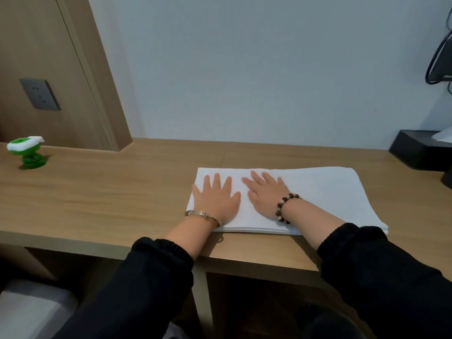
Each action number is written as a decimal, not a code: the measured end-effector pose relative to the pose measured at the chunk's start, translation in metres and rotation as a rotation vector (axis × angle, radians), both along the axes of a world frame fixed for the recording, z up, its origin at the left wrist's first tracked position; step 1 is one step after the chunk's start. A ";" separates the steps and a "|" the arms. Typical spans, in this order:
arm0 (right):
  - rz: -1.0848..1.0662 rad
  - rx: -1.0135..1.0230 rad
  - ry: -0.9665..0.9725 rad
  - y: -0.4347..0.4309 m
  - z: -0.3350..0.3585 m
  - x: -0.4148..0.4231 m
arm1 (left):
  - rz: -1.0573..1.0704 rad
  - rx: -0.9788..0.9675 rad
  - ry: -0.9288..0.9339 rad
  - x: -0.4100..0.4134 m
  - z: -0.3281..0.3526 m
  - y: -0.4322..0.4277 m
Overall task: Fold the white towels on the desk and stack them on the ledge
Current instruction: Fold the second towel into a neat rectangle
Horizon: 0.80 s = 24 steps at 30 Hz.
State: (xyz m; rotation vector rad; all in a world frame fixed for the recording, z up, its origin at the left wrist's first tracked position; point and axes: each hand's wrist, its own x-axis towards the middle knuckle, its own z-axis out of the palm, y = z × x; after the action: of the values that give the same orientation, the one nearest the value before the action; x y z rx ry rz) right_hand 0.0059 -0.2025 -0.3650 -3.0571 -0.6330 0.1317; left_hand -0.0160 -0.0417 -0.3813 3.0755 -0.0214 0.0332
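Both hands' flat grip presses towel (318, 192) lying lengthwise left-right.

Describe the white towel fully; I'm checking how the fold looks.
The white towel is soft-looking cloth, folded into a flat, wide rectangle with layered edges showing along its near side. It lies on the wooden desk, right of centre. The left hand and right hand press flat, fingers spread, on its left half.
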 end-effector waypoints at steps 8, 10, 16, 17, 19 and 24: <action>-0.451 -0.078 0.007 -0.111 0.006 0.037 | -0.024 -0.025 -0.014 0.001 -0.002 0.003; -0.473 -0.140 0.009 -0.114 0.007 0.033 | -0.031 -0.019 -0.003 0.004 0.000 0.004; -0.273 -0.068 0.011 -0.094 0.008 0.005 | 0.053 0.010 0.023 0.018 0.015 0.036; -0.251 -0.063 0.022 -0.091 0.006 -0.001 | 0.079 0.039 0.019 0.019 0.018 0.040; -0.243 -0.058 0.030 -0.085 0.002 -0.012 | 0.119 0.148 -0.003 0.020 0.024 0.040; -0.318 -0.030 0.015 -0.059 0.010 -0.029 | -0.011 0.014 0.067 0.013 0.034 -0.016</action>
State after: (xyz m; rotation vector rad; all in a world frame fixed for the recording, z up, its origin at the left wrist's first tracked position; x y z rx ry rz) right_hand -0.0228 -0.2618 -0.3555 -3.1306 -0.1398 0.1585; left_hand -0.0029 -0.0572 -0.3475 3.0878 -0.0360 -0.0708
